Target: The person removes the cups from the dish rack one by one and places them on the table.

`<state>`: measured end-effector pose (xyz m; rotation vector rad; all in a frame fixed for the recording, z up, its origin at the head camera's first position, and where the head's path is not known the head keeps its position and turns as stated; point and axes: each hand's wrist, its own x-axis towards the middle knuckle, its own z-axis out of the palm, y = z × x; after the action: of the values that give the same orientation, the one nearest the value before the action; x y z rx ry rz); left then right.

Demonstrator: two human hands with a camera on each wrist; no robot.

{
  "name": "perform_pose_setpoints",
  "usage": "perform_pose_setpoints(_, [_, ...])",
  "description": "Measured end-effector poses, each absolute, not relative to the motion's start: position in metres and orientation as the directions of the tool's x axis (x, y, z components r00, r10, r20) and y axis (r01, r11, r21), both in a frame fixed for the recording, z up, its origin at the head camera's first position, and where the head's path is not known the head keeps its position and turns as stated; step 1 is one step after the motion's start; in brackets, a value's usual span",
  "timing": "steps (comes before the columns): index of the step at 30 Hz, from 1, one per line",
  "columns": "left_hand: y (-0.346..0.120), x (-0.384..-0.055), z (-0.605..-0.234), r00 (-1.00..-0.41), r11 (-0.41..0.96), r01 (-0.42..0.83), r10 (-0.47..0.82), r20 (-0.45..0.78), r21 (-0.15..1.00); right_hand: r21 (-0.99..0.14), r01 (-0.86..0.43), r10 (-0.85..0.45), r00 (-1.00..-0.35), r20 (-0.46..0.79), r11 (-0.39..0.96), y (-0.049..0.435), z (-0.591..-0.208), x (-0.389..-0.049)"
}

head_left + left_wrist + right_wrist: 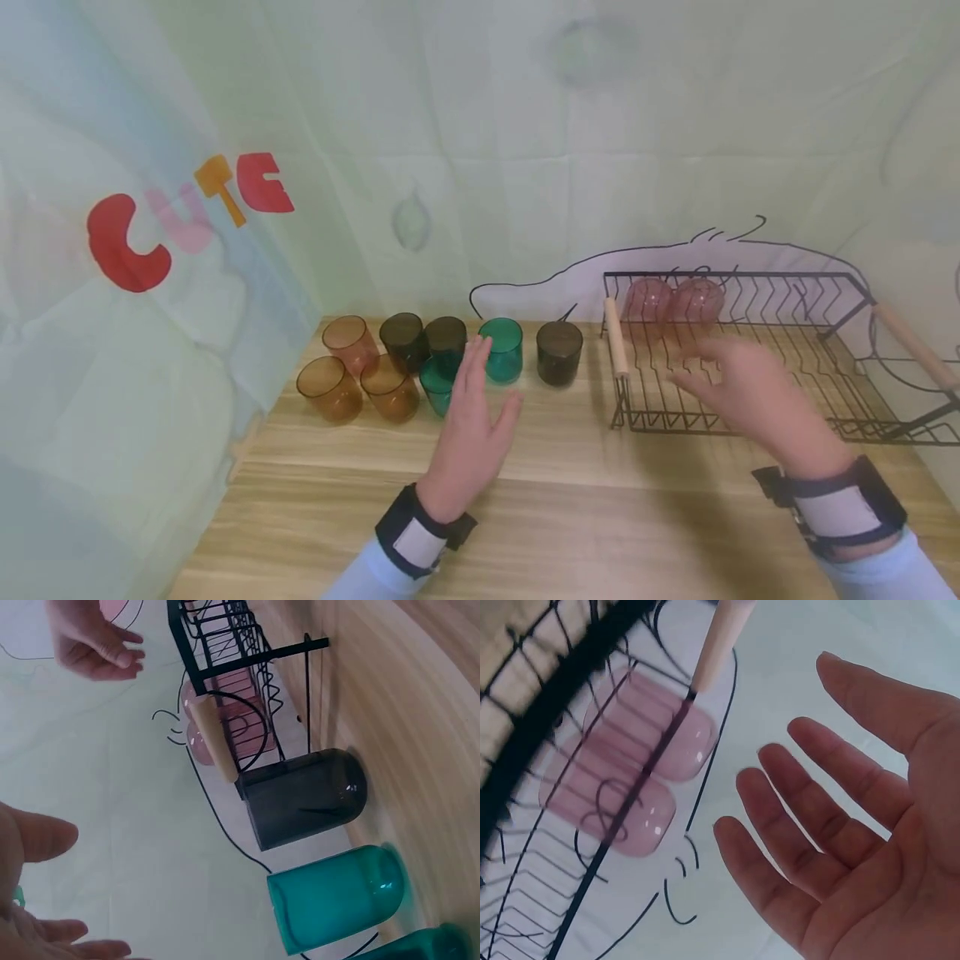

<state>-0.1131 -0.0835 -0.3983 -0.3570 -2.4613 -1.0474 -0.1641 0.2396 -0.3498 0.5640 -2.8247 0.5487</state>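
My left hand (468,442) hovers over the table with its fingers extended and holds nothing. Just beyond it stand a teal glass (504,354) and another teal glass (436,387) that the hand partly covers. A dark grey glass (559,354) is upright between the hand and the rack. Over the front of the black wire dish rack (701,423) is my right hand (757,400), empty, its fingers loosely spread in the right wrist view. Two pink glasses (660,735) rest upside down side by side in the rack, at its back left corner.
On the left of the table are amber glasses (328,392), a pinkish-orange glass (351,343) and two dark glasses (403,342). The rack has wooden handles (617,337) at both ends. A printed cloth (450,208) hangs behind the wooden table (555,517).
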Motion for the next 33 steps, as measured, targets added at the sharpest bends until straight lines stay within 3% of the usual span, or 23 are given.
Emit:
perform_pose_setpoints(9, [-0.076, -0.118, -0.415, -0.898, 0.704, 0.413, 0.209, 0.387, 0.578, -0.294, -0.413, -0.334, -0.899, 0.283, 0.862, 0.256, -0.343, -0.197])
perform_pose_setpoints(19, [-0.074, -0.123, -0.432, -0.919, 0.775, 0.385, 0.275, 0.282, 0.501, -0.223, -0.443, -0.365, -0.875, 0.319, 0.868, 0.264, -0.351, -0.222])
perform_pose_setpoints(33, [-0.078, -0.127, -0.442, -0.933, 0.818, 0.355, 0.285, 0.217, 0.452, -0.226, -0.253, -0.237, -0.967, 0.095, 0.941, 0.271, -0.344, -0.269])
